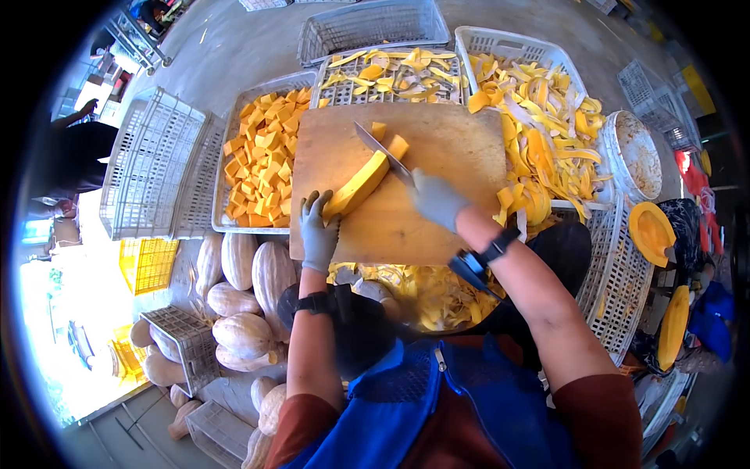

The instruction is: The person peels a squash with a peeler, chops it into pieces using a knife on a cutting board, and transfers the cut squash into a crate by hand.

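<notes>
On a wooden cutting board (437, 227) lies a long peeled strip of pumpkin (359, 186), tilted from lower left to upper right. My left hand (319, 230), in a grey glove, rests at the strip's lower end with its fingers against it. My gloved right hand (436, 199) is closed around the handle of a knife (373, 144), whose handle is hidden in the palm. The blade crosses the strip's upper end. Just past the blade sit a cut chunk (398, 146) and a smaller pumpkin piece (379, 130).
Left of the board stands a crate of pumpkin cubes (266, 156). Peelings fill a crate (539, 133) at the right and lie on a crate (336, 94) behind. Whole pumpkins (242, 336) lie at lower left. A white bucket (634, 156) stands far right.
</notes>
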{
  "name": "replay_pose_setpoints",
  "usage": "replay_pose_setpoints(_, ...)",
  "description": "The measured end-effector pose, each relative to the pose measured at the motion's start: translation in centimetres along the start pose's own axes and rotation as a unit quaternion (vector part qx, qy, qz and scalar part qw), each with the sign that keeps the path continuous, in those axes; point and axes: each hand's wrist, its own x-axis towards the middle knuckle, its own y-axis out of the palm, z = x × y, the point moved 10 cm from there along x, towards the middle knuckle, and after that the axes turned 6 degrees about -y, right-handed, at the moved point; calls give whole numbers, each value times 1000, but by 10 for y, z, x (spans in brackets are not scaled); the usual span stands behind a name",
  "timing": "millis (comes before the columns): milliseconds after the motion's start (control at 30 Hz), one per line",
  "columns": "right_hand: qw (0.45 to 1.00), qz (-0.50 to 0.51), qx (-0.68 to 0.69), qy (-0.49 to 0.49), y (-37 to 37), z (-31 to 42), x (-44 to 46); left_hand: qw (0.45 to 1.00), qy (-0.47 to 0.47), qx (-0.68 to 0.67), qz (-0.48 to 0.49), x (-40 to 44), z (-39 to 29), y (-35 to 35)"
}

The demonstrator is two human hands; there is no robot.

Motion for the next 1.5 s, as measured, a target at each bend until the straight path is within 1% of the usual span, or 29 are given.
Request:
replay_pose_setpoints(67, 1000, 0, 10, -7, -14, 9, -16, 1000, 8, -6, -13, 3, 0, -2)
replay_pose_setpoints(167, 998, -30, 18, 51, -60, 55, -39, 998, -26, -56, 10, 5, 0, -3)
replay_pose_setpoints(200, 998, -22, 26, 54, -51, 58, -34, 999, -18, -28, -1, 4, 0, -3)
replay_pose_setpoints(267, 997, -6, 44, 59, -21, 59, -27, 999, -18, -34, 4, 5, 1, -2)
replay_pose_setpoints(367, 998, 54, -23, 8, 21, 41, -20, 1000, 0, -23, 10, 5, 3, -3)
replay_pose_setpoints(467, 995, 59, 1, 77, -14, 55, -46, 999, -2, -36, 6, 5, 3, -7)
replay_pose_setpoints(567, 998, 6, 15, 61, -36, 92, -54, 999, -12, -30, -3, 5, 3, -5)
replay_pose_setpoints(667, 996, 83, -2, 34, 31, 76, -37, 1000, -19, -10, -7, 2, 2, -5)
replay_pose_setpoints(767, 994, 104, 9, 33, 30, 66, -33, 1000, -15, -17, -21, 0, 7, -9)
replay_pose_setpoints(800, 995, 77, 43, 51, 22, 64, -40, 999, -26, -32, -29, -5, 16, -10)
replay_pose_setpoints(900, 999, 16, 31, 36, -10, 87, -58, 992, -57, -95, -54, -11, 29, -12)
replay_pose_setpoints(933, 999, 12, 29, 24, -6, 93, -57, 990, -65, -116, -56, -13, 30, -12)
replay_pose_setpoints(1000, 1000, 0, 24, 0, 7, 107, -51, 990, -79, -105, -59, -15, 28, -10)
replay_pose_setpoints(1067, 998, 60, -5, 4, 56, 82, -38, 991, -83, -83, -67, -21, 27, -10)
replay_pose_setpoints(1100, 996, 88, -20, 9, 66, 79, -33, 992, -77, -67, -71, -24, 27, -9)
replay_pose_setpoints(1167, 999, 52, 11, -11, 54, 68, -31, 994, -64, -39, -86, -23, 28, -7)
replay_pose_setpoints(1200, 999, 39, 27, -20, 48, 68, -33, 993, -71, -51, -83, -24, 29, -8)
replay_pose_setpoints(1300, 999, 21, 37, 8, 6, 101, -52, 987, -91, -106, -83, -31, 34, -9)
replay_pose_setpoints(1333, 999, 33, 27, 11, 9, 112, -56, 985, -101, -110, -86, -34, 37, -8)
replay_pose_setpoints(1400, 998, 53, 8, 15, 19, 133, -57, 982, -117, -119, -93, -37, 40, -6)
replay_pose_setpoints(1467, 996, 94, 0, 2, 75, 99, -50, 983, -113, -105, -97, -40, 40, -7)
replay_pose_setpoints(1500, 994, 112, -3, -4, 84, 100, -45, 984, -108, -98, -99, -39, 37, -10)
